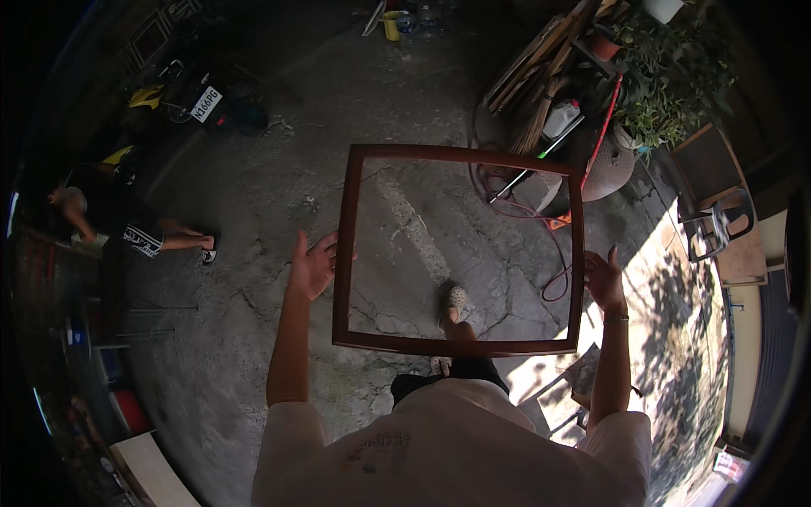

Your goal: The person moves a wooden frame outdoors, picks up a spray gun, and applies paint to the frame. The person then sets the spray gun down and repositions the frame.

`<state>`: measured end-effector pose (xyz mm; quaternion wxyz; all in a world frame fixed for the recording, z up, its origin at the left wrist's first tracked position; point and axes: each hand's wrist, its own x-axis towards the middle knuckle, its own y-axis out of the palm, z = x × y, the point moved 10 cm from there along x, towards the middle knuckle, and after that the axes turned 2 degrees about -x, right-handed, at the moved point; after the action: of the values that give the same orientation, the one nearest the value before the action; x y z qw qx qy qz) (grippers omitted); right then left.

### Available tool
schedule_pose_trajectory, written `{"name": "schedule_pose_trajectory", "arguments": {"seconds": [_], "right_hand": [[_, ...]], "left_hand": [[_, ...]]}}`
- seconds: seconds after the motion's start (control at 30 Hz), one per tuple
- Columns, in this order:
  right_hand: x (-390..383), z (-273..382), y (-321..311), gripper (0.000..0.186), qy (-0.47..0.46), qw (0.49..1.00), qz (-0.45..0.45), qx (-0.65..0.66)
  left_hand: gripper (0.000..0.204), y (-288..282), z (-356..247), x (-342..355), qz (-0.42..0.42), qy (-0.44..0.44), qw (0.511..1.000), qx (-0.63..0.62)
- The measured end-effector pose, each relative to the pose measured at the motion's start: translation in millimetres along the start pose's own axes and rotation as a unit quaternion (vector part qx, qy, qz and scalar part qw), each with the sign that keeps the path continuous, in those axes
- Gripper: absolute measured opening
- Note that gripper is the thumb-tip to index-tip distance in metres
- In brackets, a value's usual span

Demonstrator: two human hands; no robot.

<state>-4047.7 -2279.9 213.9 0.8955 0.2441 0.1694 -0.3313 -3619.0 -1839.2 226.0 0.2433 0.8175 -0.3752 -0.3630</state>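
An empty, dark reddish-brown wooden frame (343, 245) is up in front of me, above the concrete ground, and the ground shows through its opening. My left hand (314, 265) holds its left side, fingertips reaching behind the bar and thumb pointing up, off the wood. On the opposite side, my right hand (603, 279) has its fingers at the right bar, with the thumb also raised. The frame sits between both hands, tilted slightly. Part of my right hand's grip is hidden by the bar. Through the opening shows my foot in a light perforated clog (454, 302).
A person in striped shorts (142, 240) bends over at the left, near a parked motorcycle (173, 106). At the upper right are wooden planks (532, 63), a broom (538, 114), a red hose (553, 269) and potted plants (676, 93). A chair (718, 226) stands far right.
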Motion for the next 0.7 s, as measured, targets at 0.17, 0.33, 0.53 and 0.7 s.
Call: {"name": "schedule_pose_trajectory", "arguments": {"seconds": [0.17,0.33,0.53,0.7], "right_hand": [[169.3,17.0,111.8,0.082,0.039,0.993,0.09,-0.064],[340.3,65.1,233.0,0.079,0.062,0.985,0.139,-0.083],[499.1,134.6,378.5,0.073,0.067,0.975,0.181,-0.113],[612.6,193.4,457.4,0.068,0.043,0.974,0.199,-0.098]], "left_hand": [[0.095,-106.8,-73.0,13.9,-0.065,0.057,0.995,-0.043],[0.094,-156.7,-182.7,49.0,-0.149,0.114,0.981,-0.054],[0.096,-198.6,-331.6,110.0,-0.163,0.18,0.97,-0.02],[0.1,-235.0,-437.5,211.4,-0.147,0.183,0.972,-0.005]]}}
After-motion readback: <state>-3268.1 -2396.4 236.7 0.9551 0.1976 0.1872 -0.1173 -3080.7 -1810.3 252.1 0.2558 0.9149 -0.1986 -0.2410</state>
